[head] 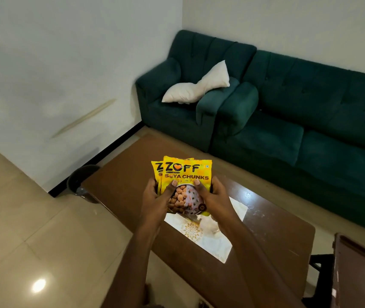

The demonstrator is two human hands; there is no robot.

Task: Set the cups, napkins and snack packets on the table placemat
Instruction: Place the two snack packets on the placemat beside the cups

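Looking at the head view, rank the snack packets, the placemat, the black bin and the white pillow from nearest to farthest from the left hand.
1. snack packets, held in the left hand
2. placemat, on the table just below
3. black bin, down at the left
4. white pillow, on the far armchair

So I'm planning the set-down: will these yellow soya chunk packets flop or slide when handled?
Probably light: the packets stand upright, held only at their lower halves by the left hand and right hand. Likely fairly stiff, since the tops do not droop. The printed film looks smooth, so one may slide over the other.
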